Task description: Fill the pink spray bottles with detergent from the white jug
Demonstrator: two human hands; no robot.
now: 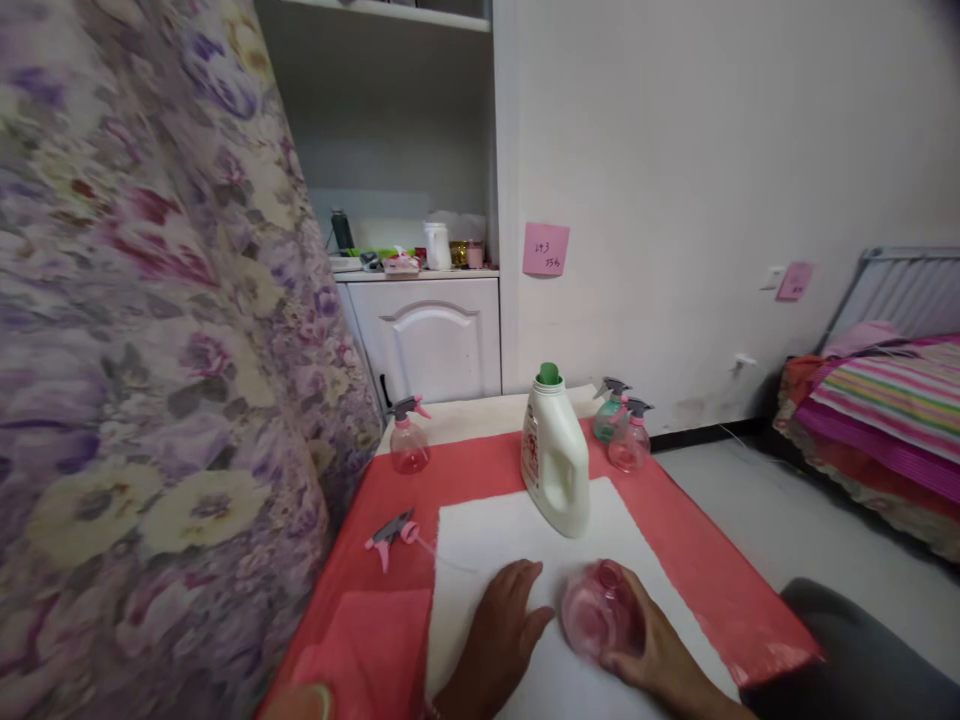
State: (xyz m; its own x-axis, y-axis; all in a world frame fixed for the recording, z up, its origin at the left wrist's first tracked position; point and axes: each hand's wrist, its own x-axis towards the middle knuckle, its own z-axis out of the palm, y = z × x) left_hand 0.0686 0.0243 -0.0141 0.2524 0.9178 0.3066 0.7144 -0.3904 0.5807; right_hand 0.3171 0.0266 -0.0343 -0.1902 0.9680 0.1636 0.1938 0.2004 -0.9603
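Note:
My right hand (651,645) is wrapped around a pink see-through spray bottle (596,612) without its spray head, tilted above or on the white sheet (480,535). Just left of it, my left hand (511,625) has its fingers and thumb apart, and nothing is in it. A pink and grey spray head (394,533) with a thin tube lies at the left, its tube reaching toward the white sheet. Beyond my hands stands a large pale jug (555,465) with a handle and a green spout in its open neck.
A pink spray bottle (409,448) stands at the back left of the red-covered table (712,580). At the back right are a green spray bottle (604,420) and another pink one (630,445). A floral curtain (172,380) hangs close on the left. A bed (885,400) is at the far right.

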